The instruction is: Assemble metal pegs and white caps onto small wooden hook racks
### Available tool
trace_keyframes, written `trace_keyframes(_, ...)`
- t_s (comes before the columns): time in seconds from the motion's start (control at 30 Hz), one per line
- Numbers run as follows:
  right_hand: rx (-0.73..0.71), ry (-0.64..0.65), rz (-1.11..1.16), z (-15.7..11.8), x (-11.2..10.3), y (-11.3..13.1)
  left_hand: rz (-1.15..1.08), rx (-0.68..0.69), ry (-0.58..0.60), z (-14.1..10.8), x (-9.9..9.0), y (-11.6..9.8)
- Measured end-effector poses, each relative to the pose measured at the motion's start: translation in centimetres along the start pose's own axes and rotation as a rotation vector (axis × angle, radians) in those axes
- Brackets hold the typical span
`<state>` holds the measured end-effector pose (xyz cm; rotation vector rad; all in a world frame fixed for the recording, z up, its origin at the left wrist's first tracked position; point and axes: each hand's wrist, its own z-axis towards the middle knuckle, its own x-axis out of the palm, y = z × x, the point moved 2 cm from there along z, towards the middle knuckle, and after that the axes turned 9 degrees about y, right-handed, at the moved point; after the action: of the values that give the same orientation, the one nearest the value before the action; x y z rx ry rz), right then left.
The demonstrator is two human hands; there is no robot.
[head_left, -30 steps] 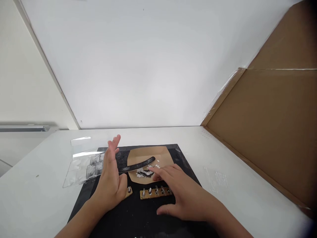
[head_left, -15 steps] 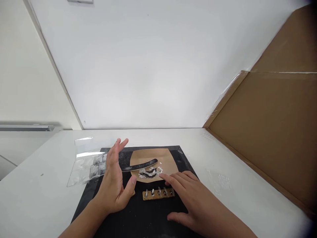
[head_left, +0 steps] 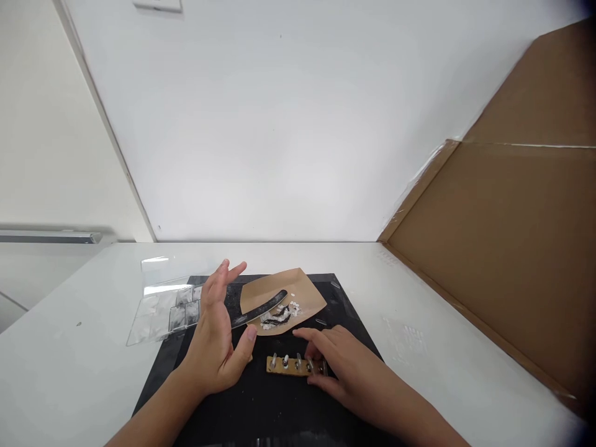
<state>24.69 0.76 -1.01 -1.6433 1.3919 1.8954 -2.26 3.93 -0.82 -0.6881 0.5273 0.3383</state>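
A brown paper tray (head_left: 305,292) lies on a black mat, holding small white pieces (head_left: 294,307) and dark curled scraps. A black nail file (head_left: 261,310) rests across its left part. My left hand (head_left: 216,347) is raised beside the file, palm turned inward, fingers apart, holding nothing. In front of the tray is a cork strip (head_left: 291,366) with several small upright stands, one bearing a white nail tip (head_left: 285,359). At the strip's right end is my right hand (head_left: 342,366), index finger stretched out, thumb near the strip; its other fingertips are partly hidden.
Behind my left hand, a clear plastic compartment case (head_left: 153,316) stands with its lid open. The black mat (head_left: 279,410) covers the front middle of the white table (head_left: 419,347). A cardboard panel (head_left: 503,248) rises at the right.
My right hand has moved from the tray's edge down to the right end of the cork strip, its thumb now closer to its fingers. The tray and file have turned counterclockwise.
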Motion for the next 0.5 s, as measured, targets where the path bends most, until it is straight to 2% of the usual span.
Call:
trace_keyframes(0.13,0.011,0.0,0.072,-1.4,-1.0,-0.6,0.004,0.021,-0.004,0.0,0.1,-0.1)
trace_keyframes(0.27,-0.003,-0.084,0.104,-1.7,-4.8,-2.5,0.009,0.034,-0.01,-0.1,0.1,-0.2)
trace_keyframes(0.37,-0.023,-0.173,0.046,0.3,-8.7,-5.2,0.031,0.029,0.005,0.0,-0.1,-0.4)
trace_keyframes(0.5,0.042,-0.204,0.011,5.9,-12.1,-10.1,0.13,0.015,0.067,0.1,-0.3,-0.5)
